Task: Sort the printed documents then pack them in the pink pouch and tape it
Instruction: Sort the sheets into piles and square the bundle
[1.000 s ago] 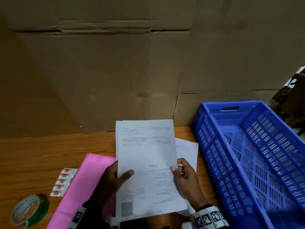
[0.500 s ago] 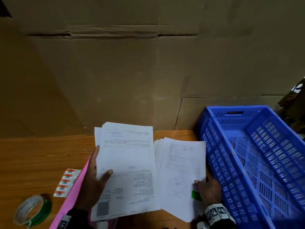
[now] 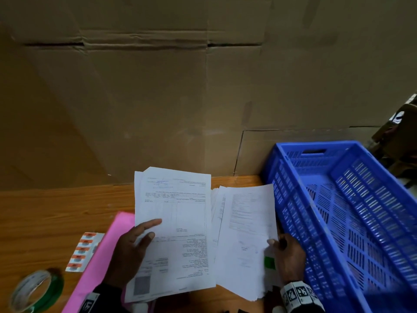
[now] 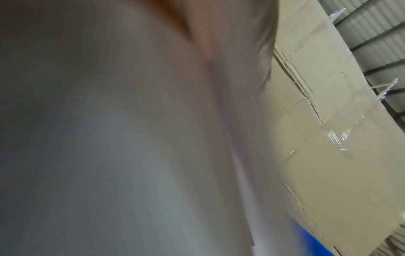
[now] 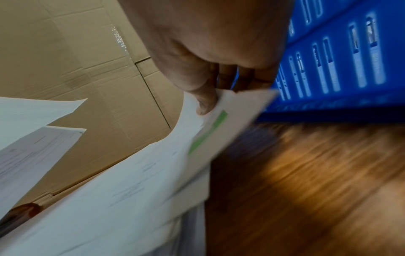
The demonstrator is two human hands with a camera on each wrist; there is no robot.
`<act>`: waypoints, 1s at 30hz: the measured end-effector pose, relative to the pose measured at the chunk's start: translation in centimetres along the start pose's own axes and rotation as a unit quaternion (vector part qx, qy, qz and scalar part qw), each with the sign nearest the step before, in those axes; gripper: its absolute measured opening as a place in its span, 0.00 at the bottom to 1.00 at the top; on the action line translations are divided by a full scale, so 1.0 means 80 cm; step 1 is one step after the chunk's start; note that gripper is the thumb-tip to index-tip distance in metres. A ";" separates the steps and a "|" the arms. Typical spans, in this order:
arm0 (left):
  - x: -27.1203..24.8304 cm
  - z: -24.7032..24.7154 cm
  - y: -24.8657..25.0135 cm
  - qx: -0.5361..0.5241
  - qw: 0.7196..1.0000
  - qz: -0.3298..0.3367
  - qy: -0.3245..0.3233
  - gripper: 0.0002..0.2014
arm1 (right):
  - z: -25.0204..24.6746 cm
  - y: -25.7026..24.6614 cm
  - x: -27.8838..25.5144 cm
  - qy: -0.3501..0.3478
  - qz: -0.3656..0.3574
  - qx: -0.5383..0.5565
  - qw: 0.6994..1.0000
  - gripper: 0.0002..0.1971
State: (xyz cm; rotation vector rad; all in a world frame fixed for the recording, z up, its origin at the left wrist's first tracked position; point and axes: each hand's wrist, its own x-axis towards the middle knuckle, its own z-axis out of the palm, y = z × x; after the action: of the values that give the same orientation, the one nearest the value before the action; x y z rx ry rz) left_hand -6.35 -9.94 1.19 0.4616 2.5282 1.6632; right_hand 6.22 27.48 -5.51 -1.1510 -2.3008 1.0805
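Note:
My left hand (image 3: 135,247) grips a stack of printed documents (image 3: 173,231) by its left edge, thumb on the top sheet. To its right lies a second pile of printed sheets (image 3: 246,236) on the wooden table (image 3: 56,213); my right hand (image 3: 285,254) pinches the top sheet at its right edge, thumb on top, beside a green tag (image 3: 269,262). The right wrist view shows that thumb (image 5: 205,104) pressing the sheet (image 5: 131,181). The pink pouch (image 3: 99,258) lies under my left hand. Blurred paper (image 4: 109,138) fills the left wrist view.
A blue plastic crate (image 3: 352,222) stands at the right, close to my right hand. A green tape roll (image 3: 36,290) sits at the front left. A strip of orange labels (image 3: 84,251) lies beside the pouch. Cardboard boxes (image 3: 180,98) wall off the back.
One second ago both hands held a single stack. My right hand has since carried a sheet right onto the second pile, and the left stack shifted left.

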 end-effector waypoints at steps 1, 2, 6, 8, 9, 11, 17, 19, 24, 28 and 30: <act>0.001 0.000 0.000 -0.003 1.000 0.001 0.001 0.16 | -0.003 -0.001 0.000 -0.003 -0.001 0.005 1.000 0.13; 0.001 0.000 0.000 -0.008 1.000 0.002 -0.001 0.16 | -0.004 -0.001 0.000 0.000 -0.002 0.007 1.000 0.12; 0.003 0.003 0.000 -0.011 1.000 -0.012 -0.009 0.17 | -0.014 -0.009 0.005 0.034 -0.024 0.035 0.999 0.10; 0.004 0.003 0.000 -0.013 1.000 -0.016 -0.013 0.17 | -0.027 -0.025 0.006 0.043 -0.046 0.098 0.993 0.09; 0.005 0.004 0.002 -0.014 1.000 -0.018 -0.013 0.17 | -0.034 -0.034 0.007 0.045 -0.059 0.132 0.988 0.08; 0.008 0.005 0.006 -0.017 1.000 -0.018 -0.014 0.18 | -0.050 -0.057 0.008 0.044 -0.086 0.210 0.973 0.06; 0.018 0.015 0.029 0.001 0.999 -0.027 -0.043 0.18 | -0.056 -0.118 -0.012 -0.098 -0.070 0.373 0.920 0.09; 0.016 0.019 0.039 -0.001 0.998 -0.033 -0.061 0.20 | -0.039 -0.122 -0.024 -0.165 -0.066 0.344 0.922 0.04; 0.017 0.029 0.057 -0.025 0.995 -0.047 -0.080 0.06 | 0.019 -0.115 -0.053 -0.238 -0.034 0.272 0.932 0.16; 0.017 0.027 0.043 -0.057 0.995 -0.063 -0.050 0.15 | 0.041 -0.093 -0.052 -0.213 -0.047 0.170 0.961 0.13; 0.013 0.020 0.038 -0.051 0.996 -0.060 -0.040 0.18 | 0.037 -0.062 -0.030 -0.123 -0.020 0.095 0.988 0.13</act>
State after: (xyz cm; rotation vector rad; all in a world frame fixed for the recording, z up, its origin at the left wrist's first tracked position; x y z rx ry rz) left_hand -6.36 -7.09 3.35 0.3542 2.3524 1.6841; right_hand 3.36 22.27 -3.57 -0.9388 -2.3253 1.4639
